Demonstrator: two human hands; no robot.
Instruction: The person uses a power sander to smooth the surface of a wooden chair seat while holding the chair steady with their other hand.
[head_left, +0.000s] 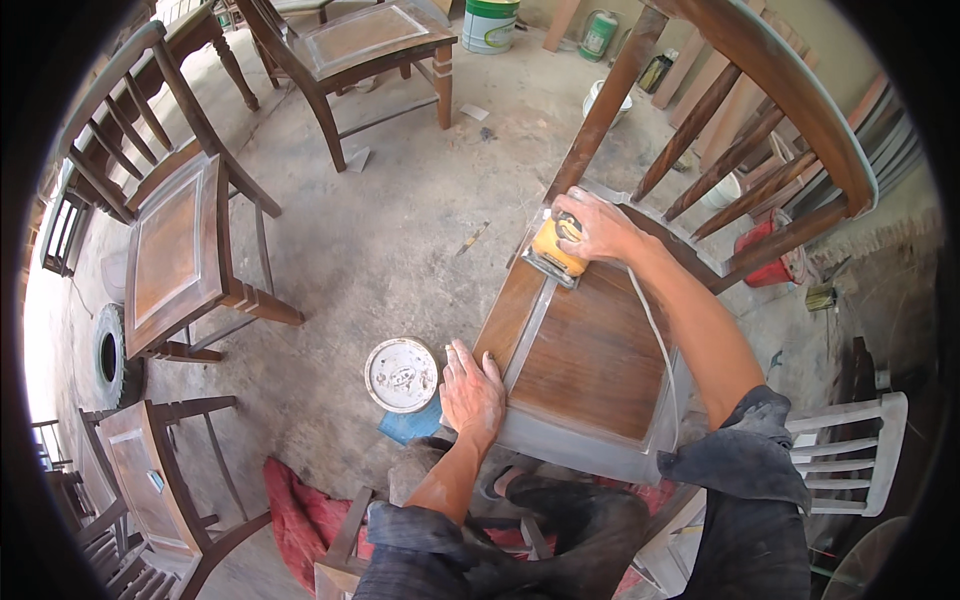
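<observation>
Before me stands a wooden chair whose panelled seat (592, 352) has a brown centre and a pale, dusty front border. My right hand (596, 225) grips a yellow electric palm sander (556, 251), its pad on the seat's left rail towards the backrest. A white power cord (658, 330) runs from beneath my right wrist down across the seat. Near the seat's front left corner, my left hand (474, 390) rests on the edge with fingers spread, holding nothing. Slatted spindles (724, 165) of the chair's backrest rise at the upper right.
Other wooden chairs (176, 240) stand to the left. A lidded white bucket (401, 375) sits left of my left hand. On the concrete floor lie a utility knife (472, 238), a tyre (116, 356) and a red cloth (300, 510). A red bucket (769, 251) stands at right.
</observation>
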